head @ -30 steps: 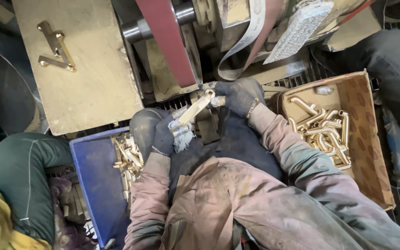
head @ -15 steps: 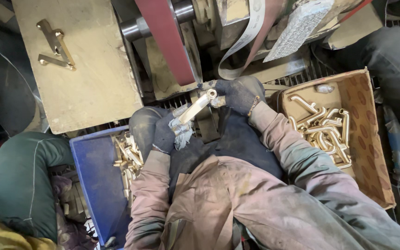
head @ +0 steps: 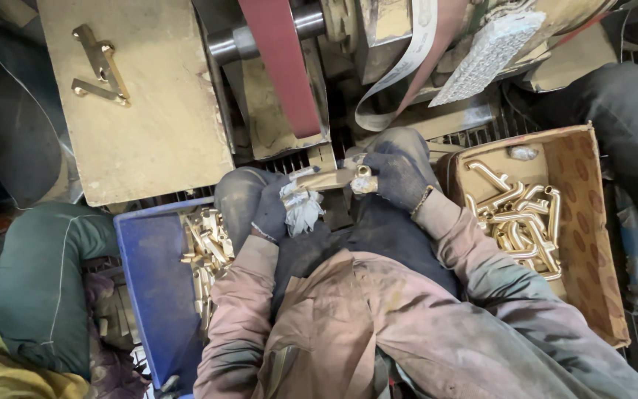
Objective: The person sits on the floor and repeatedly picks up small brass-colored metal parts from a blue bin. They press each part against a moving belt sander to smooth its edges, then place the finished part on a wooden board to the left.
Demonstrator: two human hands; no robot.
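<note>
Below the red sanding belt point(head: 282, 74), both gloved hands — left hand point(head: 271, 210), right hand point(head: 399, 176) — clamp one brass fitting point(head: 330, 179) between blue crate point(head: 149, 295) and cardboard box point(head: 592, 222).

The person wears a grimy, faded pink work jacket with long sleeves, smudged grey along the arms. Dark knit gloves cover the left hand point(head: 269, 210) and right hand point(head: 400, 177), frayed pale at the left fingertips.

A dusty flat bench point(head: 149, 140) is carrying two brass brackets point(head: 100, 66) near its far left corner. A blue tray point(head: 149, 295) and a cardboard box point(head: 592, 222), each holding brass parts, are sitting lower down.
</note>
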